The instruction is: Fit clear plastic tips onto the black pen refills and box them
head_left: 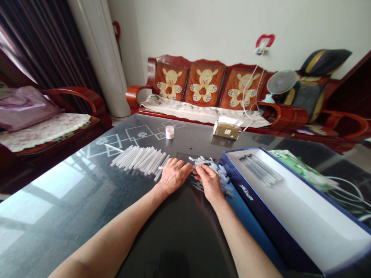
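Near the table's middle, my left hand [174,175] has its fingers closed round a thin whitish tube, one end of which shows at the hand's left side. My right hand [208,180] pinches a small pale piece, its fingertips close to those of my left hand. Left of the hands lies a row of white tubes [140,159], side by side. A pile of clear and grey tube pieces [223,175] spreads beside and partly behind my right hand. Several dark-tipped thin sticks [259,170] lie inside the blue-edged white box [301,216] at the right.
On the dark table [87,200] stand a small white round container [169,132] and a gold tissue box [227,130]. A tiny dark piece [190,147] lies beyond the hands. Green plastic packaging [304,168] and white cords are beyond the box. A wooden sofa stands behind.
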`<state>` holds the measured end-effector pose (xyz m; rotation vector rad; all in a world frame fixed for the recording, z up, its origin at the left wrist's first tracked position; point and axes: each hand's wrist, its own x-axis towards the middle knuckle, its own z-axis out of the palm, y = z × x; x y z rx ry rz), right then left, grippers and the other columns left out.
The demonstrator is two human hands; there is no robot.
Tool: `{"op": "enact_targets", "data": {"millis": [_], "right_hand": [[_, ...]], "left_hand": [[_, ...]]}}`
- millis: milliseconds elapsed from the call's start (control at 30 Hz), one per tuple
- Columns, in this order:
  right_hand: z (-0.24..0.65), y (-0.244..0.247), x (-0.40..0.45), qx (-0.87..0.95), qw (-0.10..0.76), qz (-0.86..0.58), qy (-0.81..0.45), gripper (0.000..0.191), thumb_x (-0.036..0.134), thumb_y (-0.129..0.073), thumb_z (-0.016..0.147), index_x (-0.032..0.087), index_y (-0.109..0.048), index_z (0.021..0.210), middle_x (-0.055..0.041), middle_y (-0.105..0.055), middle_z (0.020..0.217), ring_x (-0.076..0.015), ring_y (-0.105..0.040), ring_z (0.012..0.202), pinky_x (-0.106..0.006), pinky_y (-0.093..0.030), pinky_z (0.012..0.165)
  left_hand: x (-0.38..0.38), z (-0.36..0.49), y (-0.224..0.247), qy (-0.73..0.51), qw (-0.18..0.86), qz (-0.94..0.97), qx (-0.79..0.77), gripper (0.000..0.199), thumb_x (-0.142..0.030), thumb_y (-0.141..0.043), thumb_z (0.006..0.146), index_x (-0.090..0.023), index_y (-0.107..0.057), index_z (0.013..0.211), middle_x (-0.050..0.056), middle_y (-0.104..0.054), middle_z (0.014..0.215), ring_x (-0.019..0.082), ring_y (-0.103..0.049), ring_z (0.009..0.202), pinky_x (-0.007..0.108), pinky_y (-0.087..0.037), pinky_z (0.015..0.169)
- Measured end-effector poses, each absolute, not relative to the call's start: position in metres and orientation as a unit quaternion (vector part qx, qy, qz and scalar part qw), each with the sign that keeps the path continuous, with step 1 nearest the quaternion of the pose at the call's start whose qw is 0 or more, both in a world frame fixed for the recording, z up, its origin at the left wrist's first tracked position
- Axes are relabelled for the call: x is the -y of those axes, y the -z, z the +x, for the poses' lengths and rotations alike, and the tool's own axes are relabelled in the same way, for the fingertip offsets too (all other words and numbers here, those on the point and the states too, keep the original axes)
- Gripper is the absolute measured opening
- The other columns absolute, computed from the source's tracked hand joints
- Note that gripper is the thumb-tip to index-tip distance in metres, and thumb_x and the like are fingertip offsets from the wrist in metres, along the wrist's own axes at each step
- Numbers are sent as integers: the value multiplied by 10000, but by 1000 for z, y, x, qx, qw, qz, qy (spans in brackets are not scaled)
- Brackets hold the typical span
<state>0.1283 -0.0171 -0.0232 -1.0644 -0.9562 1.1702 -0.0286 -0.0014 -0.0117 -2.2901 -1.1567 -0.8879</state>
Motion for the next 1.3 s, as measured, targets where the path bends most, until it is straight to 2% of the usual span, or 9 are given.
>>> {"op": "enact_targets", "data": {"millis": [100,200,300,500,667,900,967,1133,1300], "right_hand": [[129,21,18,416,589,-441,-534,382,438,-750,656,241,-682,976,-24,-694,987,-178,-678,842,-229,-528,571],[130,23,18,421,578,-489,-499,379,530,-691,704,209,-688,907,-38,-695,840,-170,-662,707,-224,-488,474],[130,27,16,438,574,-518,-458,387,559,-675,714,183,-689,802,-41,-671,718,-162,-634,627,-233,-476,459],[131,26,17,457,579,-472,-482,417,513,-700,702,210,-672,987,-37,-686,842,-191,-671,766,-232,-509,503],[131,28,16,469,567,-510,-445,401,584,-645,743,187,-667,801,-36,-663,719,-142,-609,574,-219,-438,415],[130,25,17,459,575,-473,-485,407,488,-719,687,216,-666,985,-26,-681,831,-187,-673,756,-219,-485,477],[129,23,18,454,570,-478,-490,421,507,-697,708,211,-651,1005,-18,-678,814,-163,-660,698,-199,-452,443],[128,24,18,442,564,-505,-482,378,548,-661,739,172,-632,762,-7,-627,655,-83,-523,482,-171,-314,356],[128,22,18,429,583,-469,-507,376,473,-739,665,181,-659,888,-8,-651,715,-107,-571,557,-174,-339,383]], "left_hand": [[1,-29,11,321,211,-824,417,305,-409,-430,963,-237,-676,909,16,-546,656,163,-453,671,317,-309,693],[2,-29,10,318,204,-828,414,305,-404,-421,967,-242,-675,917,19,-552,669,162,-455,678,316,-308,704],[2,-29,11,311,197,-832,415,309,-404,-417,969,-241,-674,915,22,-555,679,161,-456,683,319,-309,717],[0,-30,13,308,197,-830,422,311,-418,-412,967,-250,-673,941,20,-556,678,161,-457,683,317,-312,711],[2,-29,11,304,200,-835,414,310,-408,-413,967,-248,-675,922,22,-559,682,161,-455,681,319,-317,708],[0,-30,12,304,184,-835,419,326,-423,-402,968,-245,-674,934,27,-555,689,162,-457,687,317,-325,710],[0,-30,13,304,184,-836,418,321,-418,-405,967,-247,-675,933,27,-553,688,163,-457,689,316,-324,711],[1,-30,13,301,186,-839,414,315,-410,-409,967,-244,-674,930,25,-554,689,161,-451,680,316,-321,709],[0,-30,13,305,189,-837,414,319,-415,-407,967,-243,-674,938,27,-560,692,162,-453,684,315,-322,707]]}}
